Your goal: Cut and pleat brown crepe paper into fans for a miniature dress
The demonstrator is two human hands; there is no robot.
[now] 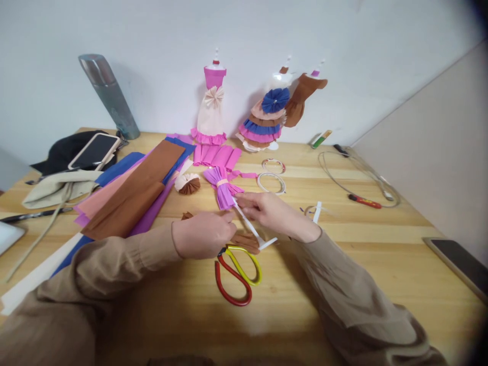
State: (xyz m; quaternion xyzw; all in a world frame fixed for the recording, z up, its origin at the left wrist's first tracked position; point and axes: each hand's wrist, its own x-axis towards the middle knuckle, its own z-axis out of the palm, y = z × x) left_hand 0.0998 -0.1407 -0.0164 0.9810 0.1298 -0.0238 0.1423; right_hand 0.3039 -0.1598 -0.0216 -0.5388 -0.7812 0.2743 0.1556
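Note:
A purple crepe-paper bow (pixel 224 189), bound at its middle by a pale pink band, lies in front of my hands. From its lower edge a narrow white tape strip (pixel 247 221) runs down toward me, bent at the end. My right hand (pixel 271 213) is closed, thumb and fingers pinching at the strip beside the bow. Left of it, my left hand (pixel 204 234) has its fingers curled together below the bow; what they hold is hidden. Scissors (pixel 236 277) with one red and one yellow handle lie under the left fingertips, next to folded brown paper (pixel 246 241).
Stacked coloured paper (pixel 133 188) spreads to the left beside a phone (pixel 95 151) and a bottle (pixel 110 96). Paper-dressed mannequins (pixel 211 109) stand along the wall. Two tape rolls (pixel 272 183), a cable (pixel 364 201) and another phone (pixel 457 259) lie to the right.

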